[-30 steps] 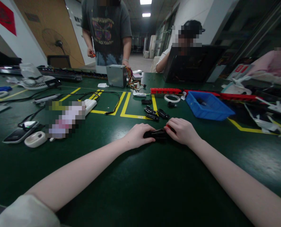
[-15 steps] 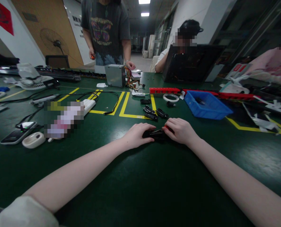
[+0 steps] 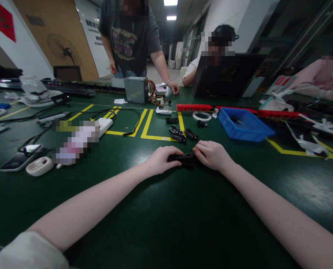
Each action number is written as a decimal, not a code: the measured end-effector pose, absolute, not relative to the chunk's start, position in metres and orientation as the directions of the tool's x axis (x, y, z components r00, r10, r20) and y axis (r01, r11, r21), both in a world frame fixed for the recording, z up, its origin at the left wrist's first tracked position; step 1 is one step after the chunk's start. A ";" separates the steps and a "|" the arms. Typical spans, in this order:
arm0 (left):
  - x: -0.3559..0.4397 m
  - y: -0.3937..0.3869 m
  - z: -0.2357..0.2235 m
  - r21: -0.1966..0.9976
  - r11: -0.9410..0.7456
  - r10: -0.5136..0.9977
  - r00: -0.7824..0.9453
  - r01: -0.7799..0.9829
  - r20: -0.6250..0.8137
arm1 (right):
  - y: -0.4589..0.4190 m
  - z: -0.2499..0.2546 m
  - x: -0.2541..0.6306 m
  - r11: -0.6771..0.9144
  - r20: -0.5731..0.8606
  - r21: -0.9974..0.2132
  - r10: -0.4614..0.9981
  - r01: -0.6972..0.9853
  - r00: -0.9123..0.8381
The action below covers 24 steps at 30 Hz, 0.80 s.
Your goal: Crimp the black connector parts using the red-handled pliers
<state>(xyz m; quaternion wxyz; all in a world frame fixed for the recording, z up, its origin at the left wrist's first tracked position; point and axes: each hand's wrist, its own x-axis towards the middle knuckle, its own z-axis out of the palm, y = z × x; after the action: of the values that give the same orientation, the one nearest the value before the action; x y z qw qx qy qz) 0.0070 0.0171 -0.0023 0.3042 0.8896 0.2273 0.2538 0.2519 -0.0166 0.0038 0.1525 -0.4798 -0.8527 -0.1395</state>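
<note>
In the head view my left hand (image 3: 164, 160) grips one end of a dark, glossy black plastic part (image 3: 186, 159) between thumb and fingers, just over the green tabletop. My right hand (image 3: 211, 154) is closed at the other end of that part, its fingertips curled and pressed together. Whatever lies inside the right fingers is hidden. Just beyond my hands are several small black parts of similar look (image 3: 179, 138), lying loosely together by a yellow tape line.
A blue bin (image 3: 246, 131) with dark pieces in it stands to the right, beside a white tape roll (image 3: 202, 116) and a red strip (image 3: 194, 107). Left lie a phone (image 3: 22, 158), a white case (image 3: 39, 166) and cables. Beyond a metal power supply (image 3: 136, 90), a person stands.
A bit of red at my right fingertips no longer shows, and more of the black part's top is visible. Across the table, the standing person's hand has moved to the right.
</note>
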 end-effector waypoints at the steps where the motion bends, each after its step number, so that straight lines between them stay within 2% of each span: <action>1: 0.007 0.017 -0.003 0.673 -0.701 0.562 0.764 0.237 0.317 | -0.017 0.004 0.252 0.500 0.394 0.092 0.776 0.861 -0.493; 12: 0.008 0.019 -0.004 0.762 -0.607 0.616 0.738 0.223 0.275 | -0.016 0.003 0.253 0.493 0.407 0.101 0.772 0.864 -0.488; 24: 0.008 0.020 -0.006 0.781 -0.572 0.635 0.738 0.253 0.227 | -0.017 0.004 0.252 0.497 0.415 0.119 0.761 0.859 -0.498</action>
<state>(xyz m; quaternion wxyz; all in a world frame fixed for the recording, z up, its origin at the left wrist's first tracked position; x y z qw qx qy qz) 0.0077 0.0195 -0.0064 0.3820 0.8503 0.2611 0.2506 0.2515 -0.0173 0.0040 0.1558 -0.4761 -0.8511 -0.1572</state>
